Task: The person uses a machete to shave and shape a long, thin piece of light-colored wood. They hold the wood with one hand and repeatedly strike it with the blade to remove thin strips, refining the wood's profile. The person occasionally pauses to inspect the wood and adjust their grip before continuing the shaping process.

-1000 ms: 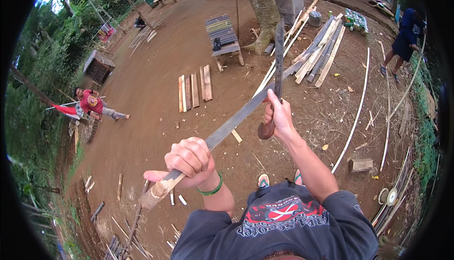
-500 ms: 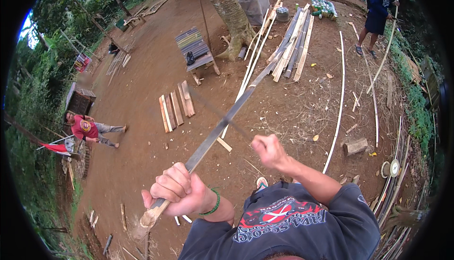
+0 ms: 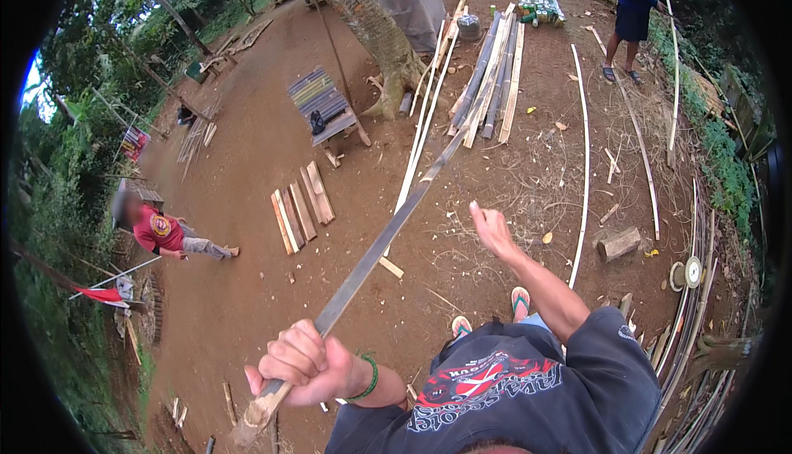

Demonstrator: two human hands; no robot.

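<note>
My left hand (image 3: 307,363) grips the near end of a long, thin split bamboo strip (image 3: 388,235), which slants up and away to the right over the dirt ground. A green band sits on that wrist. My right hand (image 3: 493,229) is off the strip, held out in the air to its right with the fingers apart and nothing in it. My sandalled feet (image 3: 520,299) show below it on the bare earth.
A stack of bamboo poles (image 3: 492,74) lies by a tree trunk (image 3: 367,25). Short planks (image 3: 301,206) and a low bench (image 3: 322,107) lie left. A person in a red shirt (image 3: 161,231) stands far left, another (image 3: 631,8) at top right. Wood block (image 3: 619,243), thin strips right.
My right hand has let go of the strip and a dark tool it held and swung out to the right. The left hand keeps hold; my view has tilted.
</note>
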